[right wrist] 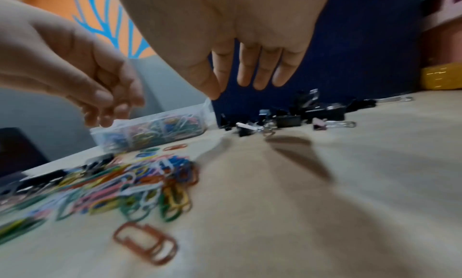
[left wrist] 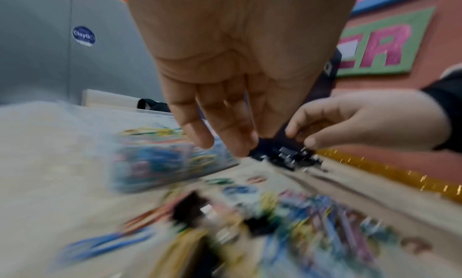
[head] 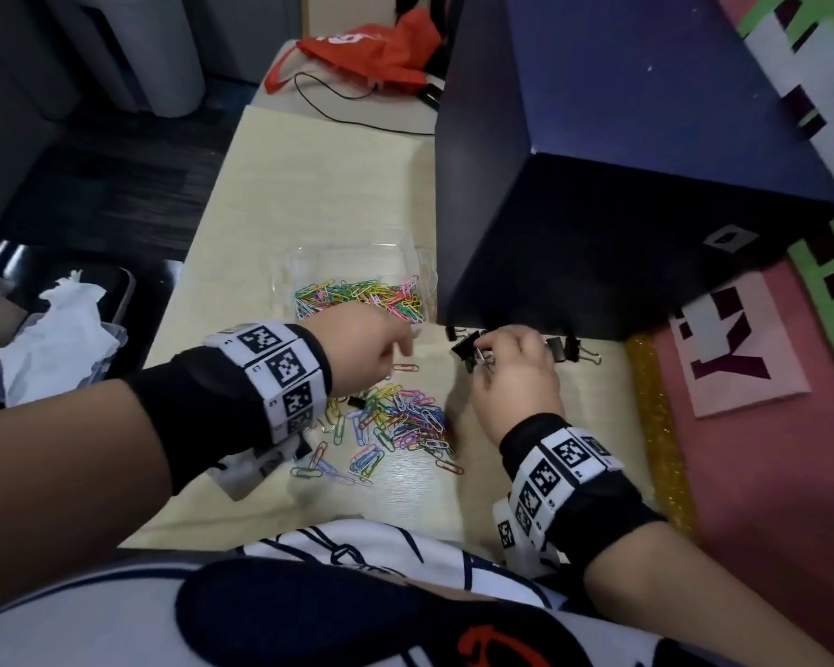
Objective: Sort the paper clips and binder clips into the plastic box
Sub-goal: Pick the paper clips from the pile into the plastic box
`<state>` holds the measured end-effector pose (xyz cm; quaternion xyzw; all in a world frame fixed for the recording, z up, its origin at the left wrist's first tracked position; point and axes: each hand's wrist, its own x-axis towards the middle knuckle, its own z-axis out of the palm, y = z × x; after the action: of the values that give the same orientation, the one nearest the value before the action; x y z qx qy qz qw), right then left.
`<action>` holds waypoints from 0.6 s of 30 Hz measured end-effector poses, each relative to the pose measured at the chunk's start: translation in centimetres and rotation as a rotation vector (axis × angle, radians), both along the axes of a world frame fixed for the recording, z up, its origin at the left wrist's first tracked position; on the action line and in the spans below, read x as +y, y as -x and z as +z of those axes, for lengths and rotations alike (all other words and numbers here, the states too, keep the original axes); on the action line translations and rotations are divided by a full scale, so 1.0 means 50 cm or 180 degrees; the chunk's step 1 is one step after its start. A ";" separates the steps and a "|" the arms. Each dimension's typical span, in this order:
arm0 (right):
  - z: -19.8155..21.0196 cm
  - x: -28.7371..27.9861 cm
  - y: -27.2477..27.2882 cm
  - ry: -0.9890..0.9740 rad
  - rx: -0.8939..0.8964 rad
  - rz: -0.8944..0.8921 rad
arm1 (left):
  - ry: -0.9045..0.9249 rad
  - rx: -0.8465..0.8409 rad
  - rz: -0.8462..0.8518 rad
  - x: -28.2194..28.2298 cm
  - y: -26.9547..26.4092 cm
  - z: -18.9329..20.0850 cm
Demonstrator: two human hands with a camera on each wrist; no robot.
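Observation:
A clear plastic box [head: 285, 281] on the pale table holds many coloured paper clips [head: 357, 296]. My left hand [head: 400, 346] hangs over its near edge with loose, empty fingers [left wrist: 225, 140]. A loose pile of paper clips [head: 396, 416] lies in front of me, with a small black binder clip [head: 356, 402] in it. Several black binder clips [head: 468, 351] lie against the foot of the dark blue box. My right hand [head: 489, 351] is just above them; in the right wrist view its fingers [right wrist: 250, 80] point straight down and hold nothing.
A tall dark blue box [head: 622, 185] stands at the back right, right beside the plastic box. A red bag [head: 371, 50] and a black cable [head: 333, 108] lie at the far end. A yellow glitter strip [head: 656, 416] lines the table's right edge. A tissue-filled container [head: 54, 349] sits left.

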<state>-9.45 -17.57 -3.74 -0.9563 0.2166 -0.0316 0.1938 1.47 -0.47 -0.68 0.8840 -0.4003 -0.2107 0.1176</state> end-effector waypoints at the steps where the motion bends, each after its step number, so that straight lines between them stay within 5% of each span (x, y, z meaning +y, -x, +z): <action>1: -0.001 0.012 -0.002 -0.0039 0.0084 0.0229 | -0.0265 -0.0034 -0.0043 0.018 -0.003 -0.004; 5: -0.002 0.068 -0.022 -0.0093 0.0543 0.1204 | -0.0991 -0.0059 0.0009 0.081 -0.008 -0.016; 10: -0.005 0.137 -0.053 0.0280 0.1118 0.2149 | -0.1083 -0.0293 0.0229 0.123 0.001 -0.028; 18: -0.012 0.162 -0.077 0.0676 0.1319 0.2343 | -0.1449 -0.0332 0.0145 0.126 0.024 -0.042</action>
<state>-5.58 -9.46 -4.33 -0.9705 -0.1090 0.2101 0.0451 0.28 5.81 -2.76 0.9062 -0.3280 -0.2469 -0.1010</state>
